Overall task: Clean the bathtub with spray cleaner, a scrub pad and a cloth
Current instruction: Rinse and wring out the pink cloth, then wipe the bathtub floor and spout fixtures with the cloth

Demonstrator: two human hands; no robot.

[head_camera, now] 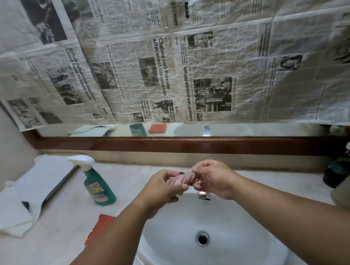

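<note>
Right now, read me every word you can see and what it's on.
"Chelsea sack Rosenior after worst run since 1912": newspaper
"Sabah delegation explores China Expo to boost trade": newspaper
"Usahawan IKS Sabah jana jualan RM9 juta": newspaper
Label on spray bottle and small print: too blurred.

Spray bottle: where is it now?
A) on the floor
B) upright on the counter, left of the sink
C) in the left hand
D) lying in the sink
B: the green spray bottle stands upright on the counter, left of the sink.
</note>
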